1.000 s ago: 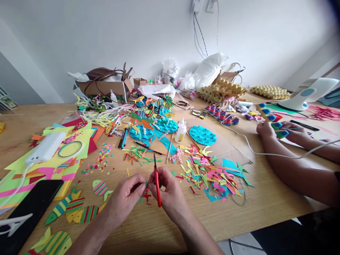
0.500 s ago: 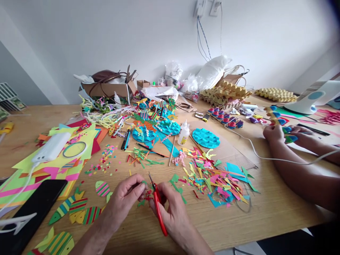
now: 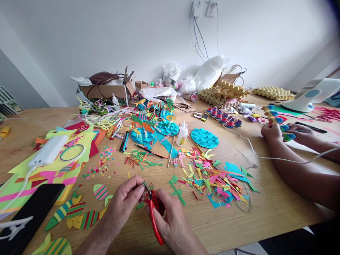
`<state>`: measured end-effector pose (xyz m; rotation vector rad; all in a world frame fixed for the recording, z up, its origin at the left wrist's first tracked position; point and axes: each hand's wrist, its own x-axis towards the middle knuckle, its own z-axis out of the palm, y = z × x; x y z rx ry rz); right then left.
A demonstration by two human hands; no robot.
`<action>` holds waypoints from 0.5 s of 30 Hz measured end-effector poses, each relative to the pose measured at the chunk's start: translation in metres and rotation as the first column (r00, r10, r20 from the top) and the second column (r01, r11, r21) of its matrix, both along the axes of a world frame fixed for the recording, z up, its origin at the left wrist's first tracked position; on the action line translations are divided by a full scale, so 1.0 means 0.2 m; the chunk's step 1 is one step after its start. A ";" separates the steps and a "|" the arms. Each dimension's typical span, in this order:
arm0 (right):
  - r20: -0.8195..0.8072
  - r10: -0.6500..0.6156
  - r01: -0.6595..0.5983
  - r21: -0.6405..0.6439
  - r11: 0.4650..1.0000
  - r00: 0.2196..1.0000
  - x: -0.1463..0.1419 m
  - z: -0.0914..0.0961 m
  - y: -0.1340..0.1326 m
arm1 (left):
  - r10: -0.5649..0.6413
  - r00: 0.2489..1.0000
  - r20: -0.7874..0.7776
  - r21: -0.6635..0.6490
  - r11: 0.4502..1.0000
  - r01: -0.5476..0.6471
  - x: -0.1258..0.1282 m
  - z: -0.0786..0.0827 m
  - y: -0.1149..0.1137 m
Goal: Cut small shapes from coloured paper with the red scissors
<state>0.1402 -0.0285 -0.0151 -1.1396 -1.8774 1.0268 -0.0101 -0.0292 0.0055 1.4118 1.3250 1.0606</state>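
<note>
My right hand is closed around red-handled scissors, their dark blades pointing up and left. The blade tips meet the fingertips of my left hand. That hand pinches a small green paper piece, mostly hidden by the fingers. Small green and red paper scraps lie on the table under the scissors. Left of my left hand rest striped paper fish: a pink and green one, a green and red one, and several others toward the near left.
Colored paper scraps heap at the right, below a blue egg-carton piece and a glue bottle. Paper sheets, a white power strip and a black phone lie left. Another person's hands hold painted egg carton at far right.
The scissors have tilted left, bringing their blades to the green paper at my left fingertips. The view has shifted slightly. The other person's hands stay about where they were.
</note>
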 end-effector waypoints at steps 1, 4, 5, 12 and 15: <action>0.006 -0.002 0.002 0.007 1.000 1.000 0.00 0.00 0.00 | 0.003 1.000 0.000 0.000 1.000 -0.003 0.00 0.00 0.00; 0.014 -0.006 0.006 0.020 1.000 1.000 0.00 -0.02 0.00 | 0.007 1.000 0.004 0.003 1.000 -0.007 0.01 0.00 0.00; 0.014 -0.010 0.010 0.023 1.000 1.000 0.00 -0.02 0.00 | 0.005 1.000 0.007 0.003 1.000 -0.005 0.01 0.00 0.00; -0.026 -0.005 0.005 -0.005 1.000 1.000 0.00 -0.02 -0.01 | -0.050 0.999 0.021 -0.032 0.998 0.050 -0.01 0.00 0.00; -0.031 0.011 -0.011 -0.029 1.000 0.999 0.01 -0.02 -0.01 | -0.078 0.997 0.002 -0.042 0.996 0.078 -0.02 0.00 0.00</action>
